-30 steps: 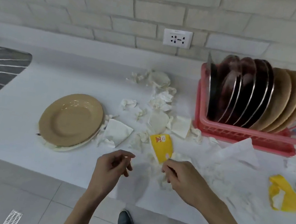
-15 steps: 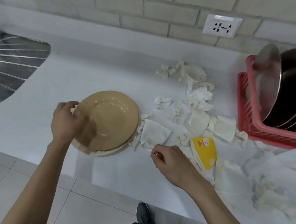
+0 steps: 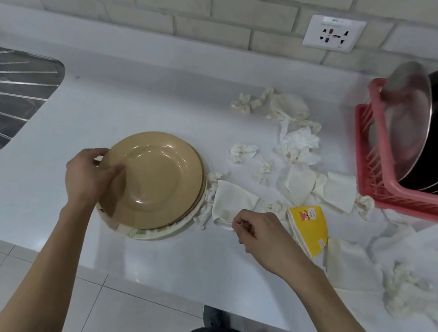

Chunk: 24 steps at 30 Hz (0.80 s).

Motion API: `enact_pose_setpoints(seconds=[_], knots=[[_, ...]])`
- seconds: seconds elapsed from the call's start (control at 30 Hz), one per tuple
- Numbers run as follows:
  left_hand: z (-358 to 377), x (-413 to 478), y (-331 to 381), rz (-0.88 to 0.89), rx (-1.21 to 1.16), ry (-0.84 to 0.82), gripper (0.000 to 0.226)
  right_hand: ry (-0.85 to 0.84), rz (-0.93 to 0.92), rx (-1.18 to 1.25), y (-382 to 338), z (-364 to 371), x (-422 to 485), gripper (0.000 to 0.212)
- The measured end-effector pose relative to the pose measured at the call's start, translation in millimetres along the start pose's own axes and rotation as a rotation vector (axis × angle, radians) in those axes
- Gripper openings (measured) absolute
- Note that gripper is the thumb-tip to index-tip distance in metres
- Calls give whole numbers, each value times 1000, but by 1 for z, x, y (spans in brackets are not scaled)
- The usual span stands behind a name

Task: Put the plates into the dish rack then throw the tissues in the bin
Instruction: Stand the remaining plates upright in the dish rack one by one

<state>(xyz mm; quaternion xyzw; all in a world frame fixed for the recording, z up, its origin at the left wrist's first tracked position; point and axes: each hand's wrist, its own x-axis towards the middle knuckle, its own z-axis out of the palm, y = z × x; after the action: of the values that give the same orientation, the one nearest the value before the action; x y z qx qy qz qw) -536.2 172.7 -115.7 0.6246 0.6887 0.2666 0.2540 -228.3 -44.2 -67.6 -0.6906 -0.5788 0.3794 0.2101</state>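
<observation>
The left hand (image 3: 88,174) grips the rim of the tan plate (image 3: 158,182), thumb on top, probably to lift it towards the dish rack (image 3: 373,189) far to its right. The right hand (image 3: 261,234) curls beside a tissue (image 3: 232,204); whether it pinches, I cannot tell

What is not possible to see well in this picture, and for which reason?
Head view only.
- Dish rack: right edge cuts it off.
- Lower plates: tan plate covers them; count unclear.
- Right hand: curled fingers hide whether it pinches a tissue.
- Bin: out of frame.
</observation>
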Motion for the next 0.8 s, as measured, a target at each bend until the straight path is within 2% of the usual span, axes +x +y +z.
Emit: enact_pose_setpoints(seconds=[0.23, 0.43, 0.63, 0.8], knots=[[-13, 2, 27, -8, -197, 25, 34, 34, -5, 19, 3, -7, 2, 16], [-21, -8, 67, 82, -319, -87, 27, 83, 30, 131, 12, -15, 5, 12], [-9, -43, 105, 145, -443, -176, 29, 225, 74, 464, 20, -26, -2, 13], [22, -94, 145, 177, -454, -250, 28, 295, 71, 820, 31, -44, -30, 32]])
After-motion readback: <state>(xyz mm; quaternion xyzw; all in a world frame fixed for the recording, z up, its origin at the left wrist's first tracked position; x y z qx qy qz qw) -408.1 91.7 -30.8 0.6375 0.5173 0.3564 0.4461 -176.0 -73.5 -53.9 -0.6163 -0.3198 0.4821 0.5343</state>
